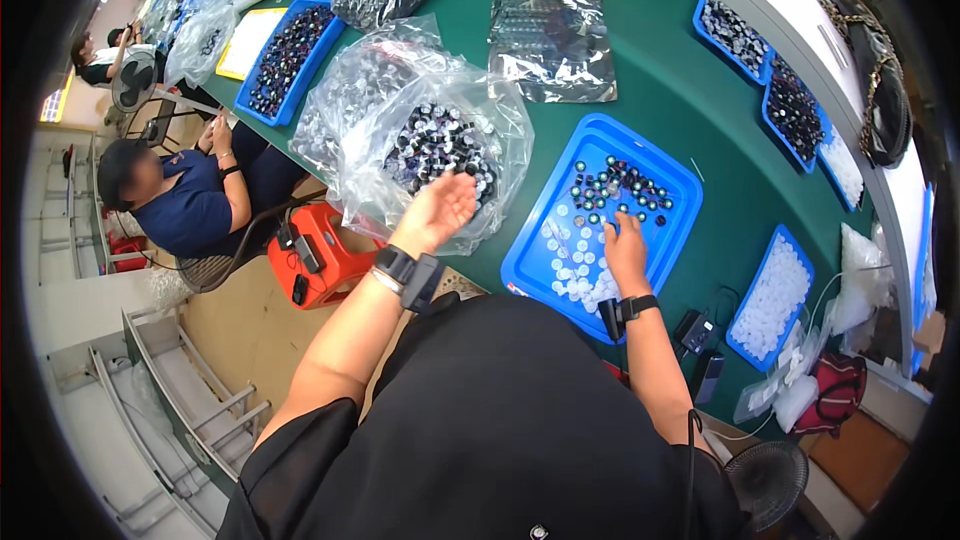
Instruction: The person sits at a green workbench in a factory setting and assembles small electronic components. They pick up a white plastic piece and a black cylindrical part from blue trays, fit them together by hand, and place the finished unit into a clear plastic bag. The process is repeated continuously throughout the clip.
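Note:
My left hand (438, 212) is palm up with its fingers apart and slightly curled, at the near edge of an open clear plastic bag (505, 125). Inside the bag lies a heap of small black-and-white round parts (435, 140). My right hand (627, 255) reaches into a blue tray (530, 230), its fingers drawn together and pointing down at the dark round parts (640, 190) with shiny greenish tops. Whatever its fingertips hold is too small to make out. White translucent round pieces (575, 275) lie in the tray's near part, left of that hand.
Blue trays of dark parts (290, 65) and white pieces (770, 295) flank the green table (655, 50). A silvery plastic bag (553, 40) lies farther back. Black devices (693, 332) sit right of my tray. A seated person (195, 195) and a red stool (320, 255) are at left.

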A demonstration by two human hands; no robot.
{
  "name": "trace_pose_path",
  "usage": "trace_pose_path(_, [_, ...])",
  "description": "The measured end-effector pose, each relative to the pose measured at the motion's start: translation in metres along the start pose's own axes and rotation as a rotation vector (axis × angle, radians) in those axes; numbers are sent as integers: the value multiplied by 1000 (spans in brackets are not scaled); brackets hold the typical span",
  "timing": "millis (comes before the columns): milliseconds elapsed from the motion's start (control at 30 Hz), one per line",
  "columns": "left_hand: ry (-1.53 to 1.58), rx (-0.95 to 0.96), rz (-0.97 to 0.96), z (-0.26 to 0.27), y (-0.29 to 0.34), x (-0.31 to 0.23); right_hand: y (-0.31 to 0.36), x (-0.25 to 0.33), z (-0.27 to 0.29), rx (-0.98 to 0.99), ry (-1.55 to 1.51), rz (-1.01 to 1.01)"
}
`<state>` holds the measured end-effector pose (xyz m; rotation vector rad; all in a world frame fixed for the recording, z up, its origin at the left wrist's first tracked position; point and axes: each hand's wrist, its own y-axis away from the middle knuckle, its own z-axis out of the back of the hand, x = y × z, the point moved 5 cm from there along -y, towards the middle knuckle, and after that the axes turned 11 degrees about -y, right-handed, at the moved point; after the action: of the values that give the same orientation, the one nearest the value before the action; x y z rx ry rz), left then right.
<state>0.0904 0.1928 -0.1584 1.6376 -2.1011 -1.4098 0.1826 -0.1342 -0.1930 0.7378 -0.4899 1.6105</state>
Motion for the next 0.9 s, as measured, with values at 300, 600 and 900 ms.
trace_pose_path(300, [-1292, 123, -158, -81, -53, 129, 4, -19, 2, -4, -139, -44])
trace_pose_path(600, [-2147, -39, -567, -115, -64, 145, 17, -12, 10, 24, -75, 57])
trace_pose_path(900, [-1063, 119, -33, -119, -50, 125, 21, -9, 19, 13, -666, -40])
